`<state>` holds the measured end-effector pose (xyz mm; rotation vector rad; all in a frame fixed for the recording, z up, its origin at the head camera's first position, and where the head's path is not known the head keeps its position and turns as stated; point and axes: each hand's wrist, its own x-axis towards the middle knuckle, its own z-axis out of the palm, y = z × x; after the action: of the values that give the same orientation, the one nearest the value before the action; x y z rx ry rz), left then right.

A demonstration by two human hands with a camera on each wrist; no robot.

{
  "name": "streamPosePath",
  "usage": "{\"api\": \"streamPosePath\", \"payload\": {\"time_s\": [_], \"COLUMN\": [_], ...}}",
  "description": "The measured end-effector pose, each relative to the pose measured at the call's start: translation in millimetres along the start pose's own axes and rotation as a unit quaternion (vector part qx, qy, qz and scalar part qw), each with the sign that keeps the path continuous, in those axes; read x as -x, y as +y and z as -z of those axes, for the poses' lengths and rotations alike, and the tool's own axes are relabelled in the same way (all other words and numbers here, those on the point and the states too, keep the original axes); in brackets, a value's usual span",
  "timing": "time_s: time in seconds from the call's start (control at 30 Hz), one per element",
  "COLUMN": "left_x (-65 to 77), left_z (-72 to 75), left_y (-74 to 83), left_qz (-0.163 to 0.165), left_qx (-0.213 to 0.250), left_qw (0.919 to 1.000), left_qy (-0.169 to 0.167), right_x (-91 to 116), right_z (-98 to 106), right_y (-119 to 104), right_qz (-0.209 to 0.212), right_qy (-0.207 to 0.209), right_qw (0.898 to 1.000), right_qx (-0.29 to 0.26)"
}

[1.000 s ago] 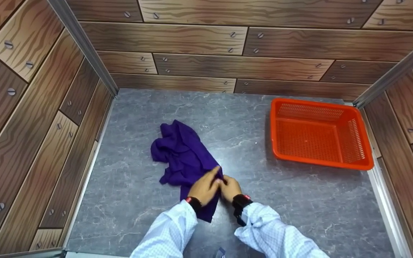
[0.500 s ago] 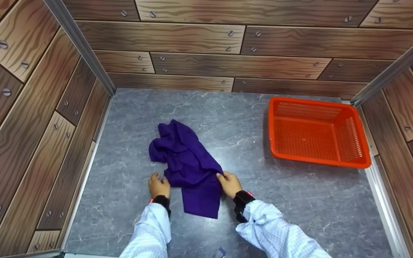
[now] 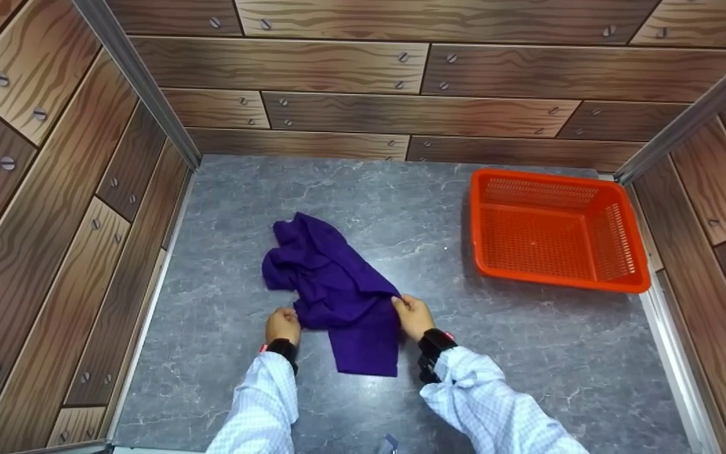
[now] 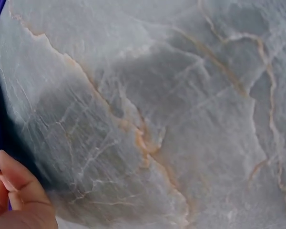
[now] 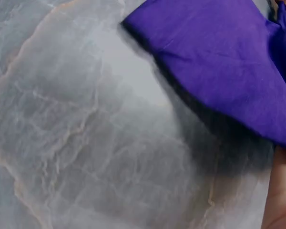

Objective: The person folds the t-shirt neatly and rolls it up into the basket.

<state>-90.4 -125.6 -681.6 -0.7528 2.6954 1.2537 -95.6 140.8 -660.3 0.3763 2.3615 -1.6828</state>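
A crumpled purple cloth [image 3: 350,277] lies on the grey marbled surface, bunched at its far left, with a flat flap [image 3: 368,353] toward the near side. At the cloth's lower left edge, my left hand [image 3: 283,326] pinches a bit of fabric. My right hand [image 3: 414,316] grips the opposite edge between thumb and fingers. In the left wrist view, the left hand [image 4: 24,200] shows in the lower left corner, with little fabric visible. The right wrist view has the flap [image 5: 219,62] slightly off the surface and part of the right hand [image 5: 280,195].
An orange plastic basket [image 3: 533,243] with perforated walls stands at the back right. Wood-patterned panels [image 3: 338,113] enclose the left, back and right sides. A small dark and pale item [image 3: 389,444] lies at the near edge.
My left hand has moved left from beside the right hand to the cloth's left edge and now pinches it. The right hand and the near flap have shifted slightly right.
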Motion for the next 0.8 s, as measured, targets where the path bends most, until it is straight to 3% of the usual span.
{"api": "streamPosePath", "payload": {"time_s": [0.23, 0.63, 0.8], "left_x": [-0.5, -5.6, -6.4], "left_z": [-0.2, -0.3, -0.4], "left_y": [1.3, 2.1, 2.0], "left_qz": [-0.028, -0.029, -0.043], "left_qx": [0.002, 0.033, 0.035], "left_qw": [0.9989, 0.9969, 0.9953], "left_qy": [0.037, 0.066, 0.08], "right_x": [-5, -7, -9], "right_z": [12, 39, 53], "right_y": [-5, 0, 6], "right_qz": [-0.009, -0.018, -0.009], "right_qy": [0.032, 0.071, 0.115], "right_qw": [0.999, 0.995, 0.993], "right_qx": [-0.029, -0.064, -0.039]}}
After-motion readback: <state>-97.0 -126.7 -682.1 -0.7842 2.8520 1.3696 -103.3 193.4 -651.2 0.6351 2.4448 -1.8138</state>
